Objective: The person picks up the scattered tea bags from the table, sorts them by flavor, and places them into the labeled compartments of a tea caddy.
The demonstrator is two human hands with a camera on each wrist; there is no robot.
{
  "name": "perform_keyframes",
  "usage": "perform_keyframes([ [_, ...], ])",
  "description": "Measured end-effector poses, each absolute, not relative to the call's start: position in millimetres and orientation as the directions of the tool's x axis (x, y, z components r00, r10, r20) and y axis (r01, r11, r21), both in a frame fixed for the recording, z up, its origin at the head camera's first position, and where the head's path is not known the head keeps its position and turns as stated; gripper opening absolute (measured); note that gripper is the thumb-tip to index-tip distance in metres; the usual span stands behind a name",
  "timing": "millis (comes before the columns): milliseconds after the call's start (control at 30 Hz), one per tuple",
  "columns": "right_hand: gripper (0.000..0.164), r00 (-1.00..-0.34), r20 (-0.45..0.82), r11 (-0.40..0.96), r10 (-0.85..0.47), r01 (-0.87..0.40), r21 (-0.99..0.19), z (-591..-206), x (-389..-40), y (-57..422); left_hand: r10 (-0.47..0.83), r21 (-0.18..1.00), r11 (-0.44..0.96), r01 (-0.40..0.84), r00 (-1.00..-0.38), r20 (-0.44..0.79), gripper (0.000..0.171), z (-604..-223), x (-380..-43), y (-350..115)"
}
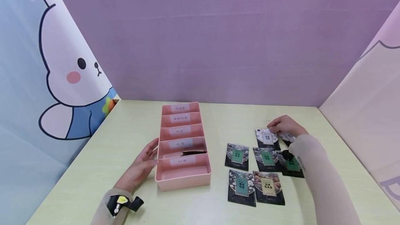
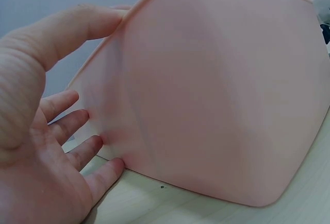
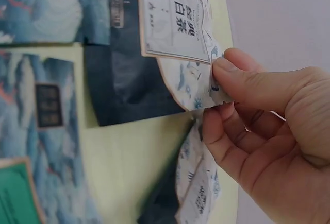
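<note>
Purple cloth [image 1: 218, 44] and a cartoon-printed hanging [image 1: 59, 72] show a screened-off booth.

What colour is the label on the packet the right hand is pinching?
The label is whitish with dark lettering, clearest in the right wrist view.

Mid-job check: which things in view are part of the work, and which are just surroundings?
Part of the work:
white-label tea packet, pinched by the right hand
other tea packets on the table
pink divided box, touched by the left hand
dark flat item inside it

Just surroundings:
rabbit-print backdrop
purple backdrop
</note>
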State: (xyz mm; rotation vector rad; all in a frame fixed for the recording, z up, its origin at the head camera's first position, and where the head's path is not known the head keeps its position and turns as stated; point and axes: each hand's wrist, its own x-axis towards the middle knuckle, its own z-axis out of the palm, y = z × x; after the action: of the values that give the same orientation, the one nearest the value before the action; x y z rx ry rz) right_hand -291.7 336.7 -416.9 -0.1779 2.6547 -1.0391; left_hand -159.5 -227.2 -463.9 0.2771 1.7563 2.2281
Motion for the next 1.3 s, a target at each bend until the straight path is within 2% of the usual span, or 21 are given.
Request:
perform_keyframes([
  [567,0.025,-0.966,-0.157,0.718,-0.206,-0.04,-0.695,-394,-290,340,0.333,0.971,-0.213,-0.108,-0.942,-0.032,0.082,-461,-158,-226],
  [867,0.032,-0.971,-0.128,0.667,-0.202,-0.041,-0.744,-383,-288,328,0.323,0.971,-0.207,-0.118,-0.945,-0.046,0.081,-461,-158,-226],
  [1300,0.033,-0.977,-0.164,0.603,-0.138,0.048,-0.796,-368,-294,301,0.371,0.971,-0.228,-0.069,-0.928,0.021,0.082,-465,-158,-230],
])
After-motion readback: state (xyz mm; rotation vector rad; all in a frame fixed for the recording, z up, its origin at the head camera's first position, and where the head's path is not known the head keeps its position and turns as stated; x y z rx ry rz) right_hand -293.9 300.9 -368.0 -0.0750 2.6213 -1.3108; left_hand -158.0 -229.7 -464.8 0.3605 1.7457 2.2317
